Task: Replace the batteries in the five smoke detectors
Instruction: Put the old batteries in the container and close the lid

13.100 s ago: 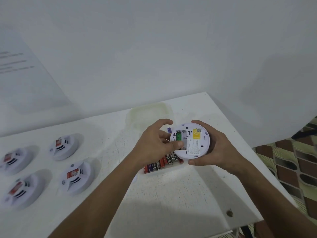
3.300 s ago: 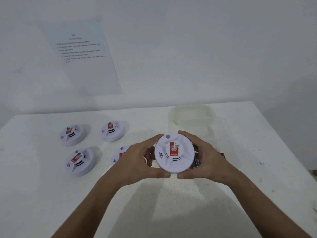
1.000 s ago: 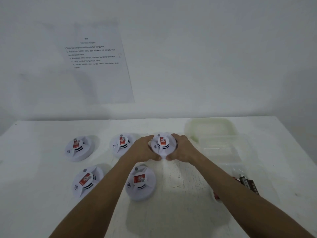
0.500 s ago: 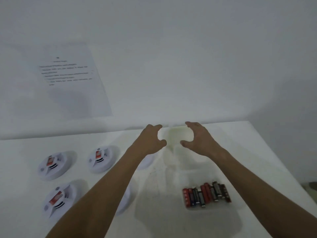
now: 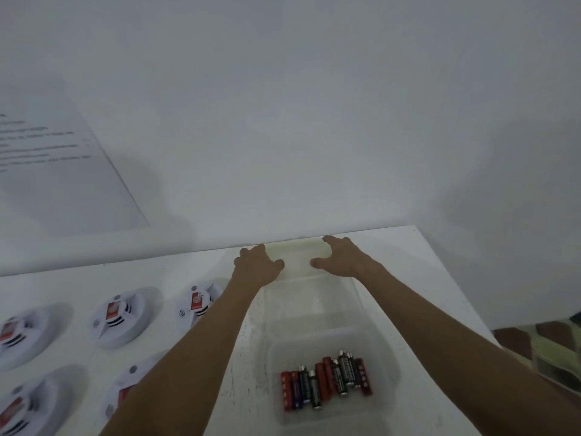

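Smoke detectors, 5 of them, lie face up on the white desk [image 5: 245,357] along the left of the frame: 1 at the far left edge [image 5: 19,335], 1 right of it [image 5: 118,317], and a third [image 5: 196,305] partly behind the left forearm. Below these, 1 sits at the lower left corner [image 5: 22,410] and another [image 5: 125,394] is half hidden by the same arm. All show their fronts with the red labels up and none is open, so I judge the battery swaps to be finished or very nearly so, though no compartment can be checked from this side.

Moving right, the left hand [image 5: 257,265] and the right hand [image 5: 339,261] reach to the upper middle of the frame, over a pale lid or tray [image 5: 297,254] lying by the wall. Each grip is apart, fingers loosely curved and clamped on nothing; whether the fingertips touch the lid is unclear.

Below the hands stands a clear plastic box [image 5: 371,313], and at the lower middle a second clear box [image 5: 386,366] holds a bunch of loose batteries [image 5: 327,383], red, black and purple. Old or new cannot be told. What seems left is tidying up: likely fetching the lid and closing a box.
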Available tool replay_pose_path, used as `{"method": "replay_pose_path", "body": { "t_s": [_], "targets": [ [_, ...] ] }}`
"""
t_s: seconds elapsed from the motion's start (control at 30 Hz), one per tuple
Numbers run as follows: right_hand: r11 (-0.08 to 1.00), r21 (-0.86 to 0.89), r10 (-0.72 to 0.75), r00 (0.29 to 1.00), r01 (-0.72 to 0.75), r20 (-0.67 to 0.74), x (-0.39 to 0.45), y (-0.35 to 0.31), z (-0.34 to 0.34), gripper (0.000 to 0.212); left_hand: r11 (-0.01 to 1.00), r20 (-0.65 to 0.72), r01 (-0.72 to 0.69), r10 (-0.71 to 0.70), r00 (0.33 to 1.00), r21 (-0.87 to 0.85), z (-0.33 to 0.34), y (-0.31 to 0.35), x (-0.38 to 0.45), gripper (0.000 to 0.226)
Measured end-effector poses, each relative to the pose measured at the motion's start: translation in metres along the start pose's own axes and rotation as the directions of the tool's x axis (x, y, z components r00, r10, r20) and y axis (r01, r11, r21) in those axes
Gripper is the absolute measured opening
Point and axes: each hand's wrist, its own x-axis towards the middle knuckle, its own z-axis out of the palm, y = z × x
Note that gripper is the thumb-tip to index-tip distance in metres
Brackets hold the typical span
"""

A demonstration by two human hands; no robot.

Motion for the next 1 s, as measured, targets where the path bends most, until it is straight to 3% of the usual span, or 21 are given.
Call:
{"method": "replay_pose_path", "body": {
  "t_s": [0.13, 0.33, 0.43, 0.57, 0.7, 0.87, 1.0],
  "targets": [
    [0.999, 0.007, 0.032, 0.999, -0.033, 0.018, 0.006, 0.002, 0.006, 0.082, 1.000, -0.005, 0.018, -0.018, 1.000, 0.003, 0.002, 0.001, 0.002, 0.067],
    [0.940, 0.338, -0.001, 0.996, 0.033, -0.094, 0.010, 0.011, 0.006, 0.082, 0.985, -0.028, 0.034, -0.040, 0.999, -0.167, 0.006, -0.005, 0.003, 0.080],
    [0.913, 0.400, -0.020, 0.987, 0.084, -0.162, 0.005, 0.013, 0.006, 0.081, 0.965, -0.071, -0.010, -0.009, 0.997, -0.261, 0.003, -0.006, 0.001, 0.079],
    [0.882, 0.439, -0.059, 0.963, 0.173, -0.261, -0.010, 0.008, -0.005, 0.080, 0.916, -0.172, -0.153, 0.094, 0.981, -0.371, -0.015, 0.004, -0.011, 0.073],
    [0.835, 0.482, -0.092, 0.931, 0.266, -0.353, -0.051, 0.005, -0.021, 0.071, 0.883, -0.299, -0.279, 0.170, 0.939, -0.376, -0.037, 0.015, -0.046, 0.063],
    [0.826, 0.443, -0.163, 0.900, 0.349, -0.404, -0.135, 0.027, 0.001, 0.065, 0.872, -0.306, -0.307, 0.195, 0.932, -0.381, -0.018, -0.005, -0.131, 0.064],
    [0.878, 0.368, -0.140, 0.901, 0.304, -0.410, -0.189, 0.052, 0.043, 0.065, 0.869, -0.298, -0.300, 0.189, 0.936, -0.393, 0.023, -0.023, -0.192, 0.065]
  ]
}}
